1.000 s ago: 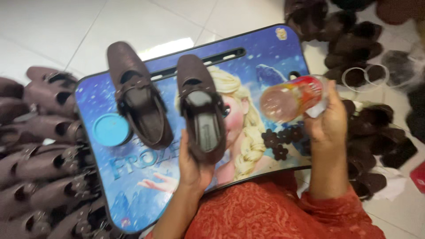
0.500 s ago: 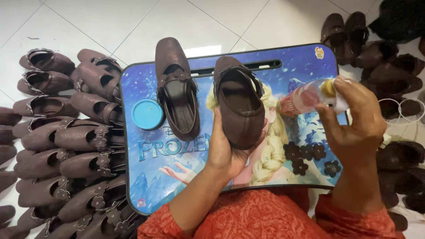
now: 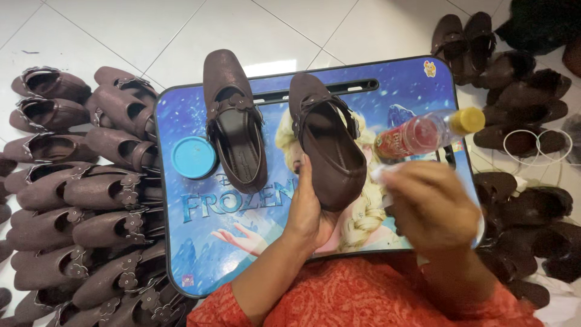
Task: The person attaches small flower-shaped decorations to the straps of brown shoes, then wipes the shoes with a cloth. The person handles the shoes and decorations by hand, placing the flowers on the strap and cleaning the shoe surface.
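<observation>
My left hand (image 3: 305, 212) grips a brown strap shoe (image 3: 327, 145) by its heel and holds it sole-down over the blue picture lap tray (image 3: 181, 260). A second brown shoe (image 3: 233, 118) lies on the tray to its left, next to a round blue lid (image 3: 193, 157). My right hand (image 3: 433, 209) is blurred, with curled fingers, just below a clear plastic bottle with a yellow cap (image 3: 426, 130) that lies tilted over the tray's right side. Something small and white (image 3: 382, 175) shows at the fingertips. Whether this hand touches the bottle is unclear.
Several brown shoes are stacked in rows on the white tiled floor at the left (image 3: 72, 200). More dark shoes are piled at the right (image 3: 520, 91). My orange patterned clothing (image 3: 363, 297) fills the bottom edge below the tray.
My right hand has dropped lower and nearer to me, away from the bottle's body it was gripping. The bottle now sits above the hand. The left hand still holds the shoe.
</observation>
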Demonstrator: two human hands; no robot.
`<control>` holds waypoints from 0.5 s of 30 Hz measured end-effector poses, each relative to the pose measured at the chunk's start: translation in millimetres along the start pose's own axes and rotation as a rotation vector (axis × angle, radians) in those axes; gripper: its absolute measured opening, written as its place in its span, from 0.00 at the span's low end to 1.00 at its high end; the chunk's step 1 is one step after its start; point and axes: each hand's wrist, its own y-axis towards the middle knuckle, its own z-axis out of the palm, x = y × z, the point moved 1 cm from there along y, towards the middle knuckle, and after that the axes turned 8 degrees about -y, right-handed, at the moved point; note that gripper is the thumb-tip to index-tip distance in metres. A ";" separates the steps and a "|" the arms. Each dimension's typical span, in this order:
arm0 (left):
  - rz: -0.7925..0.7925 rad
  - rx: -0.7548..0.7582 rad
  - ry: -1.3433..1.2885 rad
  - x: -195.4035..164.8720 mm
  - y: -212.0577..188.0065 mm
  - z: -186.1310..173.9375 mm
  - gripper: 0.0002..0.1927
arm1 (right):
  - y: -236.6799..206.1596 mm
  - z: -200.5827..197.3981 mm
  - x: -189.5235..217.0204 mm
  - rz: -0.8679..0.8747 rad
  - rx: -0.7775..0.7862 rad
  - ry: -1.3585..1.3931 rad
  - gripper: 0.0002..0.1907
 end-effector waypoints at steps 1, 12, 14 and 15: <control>0.001 0.011 0.003 1.8 0.3 -1.6 0.33 | -1.2 4.2 6.7 0.012 0.037 0.099 0.14; 0.050 -0.022 0.046 11.7 7.7 -18.2 0.31 | -0.2 18.3 14.0 0.013 0.089 0.051 0.15; 0.059 -0.048 0.047 13.8 8.3 -23.5 0.31 | -2.2 26.5 10.1 0.017 0.140 0.073 0.15; 0.064 -0.059 0.048 14.9 9.2 -25.7 0.31 | -3.9 30.9 7.3 0.043 0.133 0.080 0.14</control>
